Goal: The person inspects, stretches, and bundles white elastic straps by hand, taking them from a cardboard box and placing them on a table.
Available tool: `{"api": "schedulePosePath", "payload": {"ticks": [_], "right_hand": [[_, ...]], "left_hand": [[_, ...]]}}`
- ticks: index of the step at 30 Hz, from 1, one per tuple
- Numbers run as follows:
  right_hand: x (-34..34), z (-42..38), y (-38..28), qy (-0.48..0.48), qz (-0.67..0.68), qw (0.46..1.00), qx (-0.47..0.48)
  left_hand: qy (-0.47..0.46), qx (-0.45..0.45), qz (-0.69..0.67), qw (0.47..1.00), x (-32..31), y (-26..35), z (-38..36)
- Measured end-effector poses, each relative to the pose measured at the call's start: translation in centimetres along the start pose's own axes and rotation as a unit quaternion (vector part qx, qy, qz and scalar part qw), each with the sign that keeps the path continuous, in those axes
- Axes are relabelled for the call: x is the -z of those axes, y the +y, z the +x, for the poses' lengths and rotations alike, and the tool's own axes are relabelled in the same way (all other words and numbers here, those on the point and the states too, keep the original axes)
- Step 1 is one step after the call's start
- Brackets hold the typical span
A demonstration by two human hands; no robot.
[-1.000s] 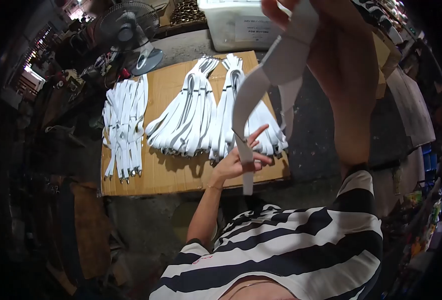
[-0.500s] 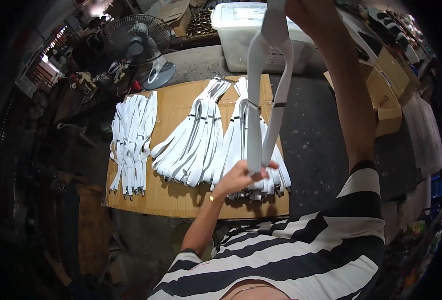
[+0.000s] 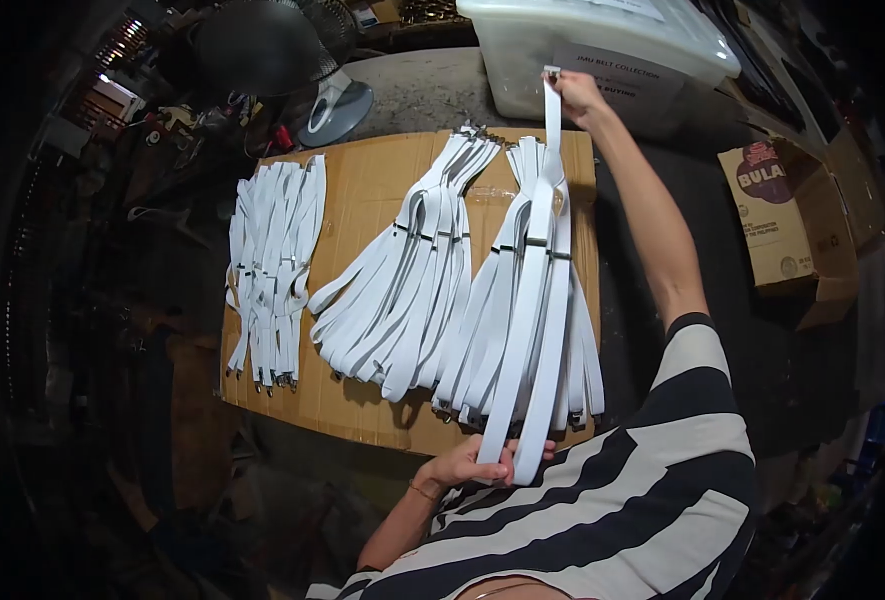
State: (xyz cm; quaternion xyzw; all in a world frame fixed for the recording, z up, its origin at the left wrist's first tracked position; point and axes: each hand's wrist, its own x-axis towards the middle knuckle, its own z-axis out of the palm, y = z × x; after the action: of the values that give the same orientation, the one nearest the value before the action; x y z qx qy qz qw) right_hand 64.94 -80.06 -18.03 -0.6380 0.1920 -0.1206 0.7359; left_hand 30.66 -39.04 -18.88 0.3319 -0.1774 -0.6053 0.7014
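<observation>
A pair of white suspenders point(image 3: 534, 300) stretches lengthwise over the right-hand pile. My right hand point(image 3: 580, 97) pinches its single end, near a metal clip, beyond the cardboard's far edge. At the near edge my left hand point(image 3: 468, 462) has its thumb and fingers closed on the lower ends of the two straps. Beneath it lies the right pile of white suspenders point(image 3: 483, 345), fanned out, with dark sliders and metal clips. A second fanned pile point(image 3: 393, 310) is in the middle, and a narrower stack point(image 3: 273, 270) lies at the left.
All the piles rest on a flat cardboard sheet point(image 3: 363, 425) on a dark table. Behind stand a fan point(image 3: 263, 45) and a lidded plastic bin point(image 3: 523, 70) with a paper label. An open cardboard box point(image 3: 778, 225) is at the right.
The suspenders have come down from being held up in front of me to lie along the right pile. My right hand moved lower and away; my left hand moved nearer my body.
</observation>
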Motion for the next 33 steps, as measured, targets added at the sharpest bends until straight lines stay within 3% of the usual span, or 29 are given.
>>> {"api": "schedulePosePath", "payload": {"ticks": [2, 6, 9, 12, 13, 19, 25, 29, 32, 33], "right_hand": [[0.2, 1.9, 4.7, 0.01, 0.008, 1.0, -0.008], [0.1, 4.4, 11.2, 0.015, -0.016, 0.999, -0.029], [0.8, 7.2, 15.4, 0.064, -0.183, 0.981, 0.0], [0.4, 6.7, 15.3, 0.073, -0.21, 0.975, -0.031], [0.4, 7.1, 16.1, 0.082, -0.231, 0.969, 0.012], [0.9, 9.7, 19.2, 0.076, -0.255, 0.962, 0.064], [-0.1, 9.1, 17.7, 0.079, -0.346, 0.935, 0.001], [0.6, 10.2, 18.9, 0.053, -0.351, 0.935, 0.003], [1.1, 9.1, 18.6, 0.118, -0.348, 0.929, 0.043], [1.4, 7.7, 17.8, 0.084, -0.292, 0.951, 0.058]], "left_hand": [[0.018, 0.032, -0.075, 0.996, 0.2, -1.0, 0.4], [0.037, 0.029, -0.077, 0.996, 0.7, -0.7, 1.1], [0.058, -0.014, -0.117, 0.991, 1.0, -0.2, 2.0], [0.06, -0.025, -0.172, 0.983, 1.4, 0.3, 2.9], [0.063, -0.024, -0.171, 0.983, 1.7, 0.4, 3.1], [0.028, -0.012, -0.236, 0.971, 2.5, 0.4, 4.6], [0.065, -0.005, -0.256, 0.965, 3.4, -0.2, 4.5], [0.073, -0.011, -0.251, 0.965, 3.6, 0.0, 4.7], [0.084, -0.008, -0.253, 0.964, 3.8, -0.3, 4.8], [0.086, -0.01, -0.25, 0.964, 3.9, -0.3, 5.0]]}}
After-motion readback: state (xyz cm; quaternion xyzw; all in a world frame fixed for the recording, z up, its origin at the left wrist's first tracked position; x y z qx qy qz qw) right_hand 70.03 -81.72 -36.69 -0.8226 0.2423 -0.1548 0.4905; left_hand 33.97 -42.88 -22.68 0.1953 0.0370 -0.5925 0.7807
